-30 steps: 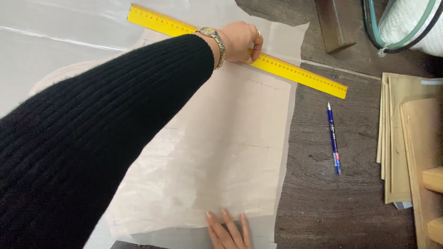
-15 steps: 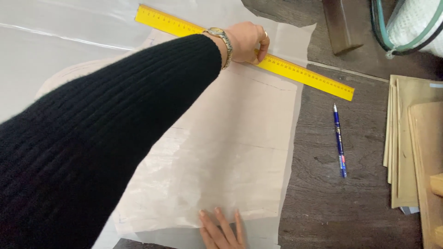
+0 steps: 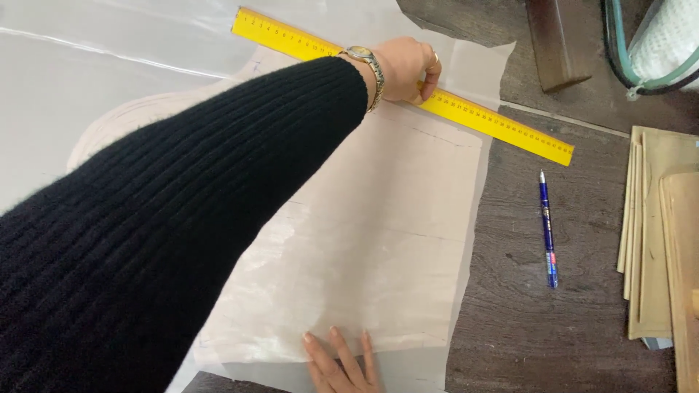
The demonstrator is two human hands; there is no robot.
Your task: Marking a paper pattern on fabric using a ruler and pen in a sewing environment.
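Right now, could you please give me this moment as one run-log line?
left hand: gripping yellow ruler | right hand: flat on tracing paper | blue pen: on wooden table, untouched

long yellow plastic ruler (image 3: 408,87) looks smooth, slightly glossy; thin translucent tracing paper sheet (image 3: 378,240) is matt and crinkled; dark brown wooden tabletop (image 3: 553,335) shows rough grain.

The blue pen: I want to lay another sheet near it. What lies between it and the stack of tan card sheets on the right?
Nothing: in the head view, only bare dark wooden tabletop shows between the blue pen and the stack of tan card sheets.
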